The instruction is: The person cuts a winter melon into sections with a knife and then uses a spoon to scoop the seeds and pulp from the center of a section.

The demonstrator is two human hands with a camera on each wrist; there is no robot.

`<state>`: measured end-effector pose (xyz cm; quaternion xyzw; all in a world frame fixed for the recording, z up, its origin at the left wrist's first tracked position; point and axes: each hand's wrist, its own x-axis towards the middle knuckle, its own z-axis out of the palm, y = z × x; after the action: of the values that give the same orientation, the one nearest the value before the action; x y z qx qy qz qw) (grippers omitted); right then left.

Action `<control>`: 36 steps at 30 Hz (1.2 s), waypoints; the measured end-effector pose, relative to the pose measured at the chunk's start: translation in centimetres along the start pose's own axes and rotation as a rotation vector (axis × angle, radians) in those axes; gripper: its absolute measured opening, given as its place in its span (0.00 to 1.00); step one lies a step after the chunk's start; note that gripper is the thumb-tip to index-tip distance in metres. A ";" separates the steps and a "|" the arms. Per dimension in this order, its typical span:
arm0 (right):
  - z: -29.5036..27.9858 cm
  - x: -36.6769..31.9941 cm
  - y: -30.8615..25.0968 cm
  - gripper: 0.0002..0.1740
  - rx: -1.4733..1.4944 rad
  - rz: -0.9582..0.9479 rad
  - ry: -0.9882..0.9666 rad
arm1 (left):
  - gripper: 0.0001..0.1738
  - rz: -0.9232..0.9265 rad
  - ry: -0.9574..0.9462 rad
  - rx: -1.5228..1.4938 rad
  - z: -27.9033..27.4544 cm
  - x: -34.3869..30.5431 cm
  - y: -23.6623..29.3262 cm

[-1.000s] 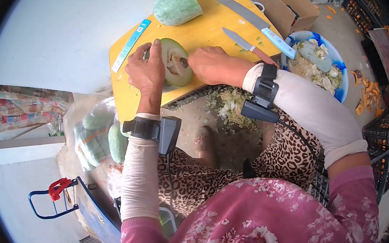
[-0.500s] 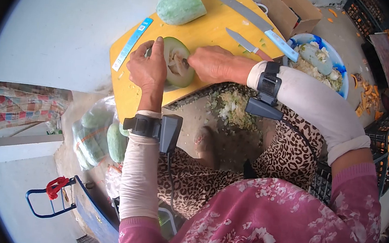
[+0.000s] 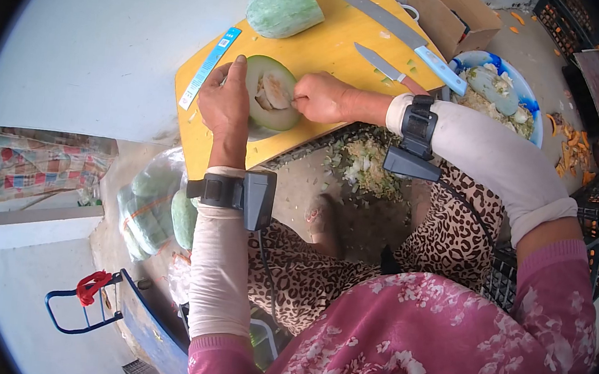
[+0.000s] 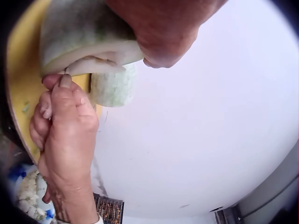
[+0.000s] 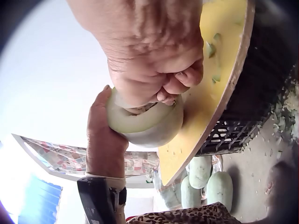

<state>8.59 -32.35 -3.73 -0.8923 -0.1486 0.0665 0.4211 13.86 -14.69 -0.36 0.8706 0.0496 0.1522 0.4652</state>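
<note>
A cut winter melon piece [image 3: 269, 115] stands on the yellow board [image 3: 328, 35], its pale cut face with the seedy hollow turned toward the person. My left hand [image 3: 224, 104] grips it from the left, thumb up at the rim. At the right side of the cut face is my right hand [image 3: 322, 97], fingers curled. In the left wrist view its thumb and forefinger pinch a small thin tool [image 4: 66, 71] at the hollow's edge; most of it is hidden, so I cannot tell its kind. Behind lies another winter melon piece [image 3: 286, 7].
A long blue-handled knife [image 3: 391, 24], a small knife [image 3: 378, 61] and a blue strip [image 3: 210, 68] lie on the board. To the right are a basin [image 3: 537, 132] of scraps and a cardboard box [image 3: 445, 17]. Bagged whole melons [image 3: 146, 208] sit on the floor at left.
The right hand has drawn from the hollow toward the right edge of the cut face, its wrist turning. The left hand keeps its grip on the melon. The whole view has shifted slightly.
</note>
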 end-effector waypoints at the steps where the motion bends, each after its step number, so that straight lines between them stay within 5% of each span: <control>1: 0.1 0.0 0.0 0.12 0.068 0.041 -0.007 | 0.27 -0.011 -0.010 -0.010 0.0 0.1 0.0; 6: 1.5 -0.3 0.5 0.13 0.299 0.113 0.034 | 0.27 -0.060 -0.039 -0.019 0.0 -0.1 0.7; 9: 1.6 -1.4 -0.6 0.10 0.633 0.387 -0.026 | 0.27 -0.072 -0.069 -0.018 -0.2 -0.4 1.2; 18: 2.1 -2.2 -2.9 0.10 1.137 0.343 0.022 | 0.27 -0.122 -0.009 -0.059 -0.5 -0.5 0.9; 30: -0.1 -2.4 -2.3 0.11 0.793 0.436 0.033 | 0.25 -0.063 0.014 0.103 0.6 -0.3 0.9; 36: -0.2 -1.8 -1.6 0.12 0.457 0.544 0.263 | 0.25 -0.039 0.022 0.039 -0.4 -0.5 0.8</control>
<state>6.64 -32.11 -2.31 -0.7831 0.1678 0.0925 0.5917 13.21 -14.97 0.41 0.8767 0.0747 0.1514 0.4505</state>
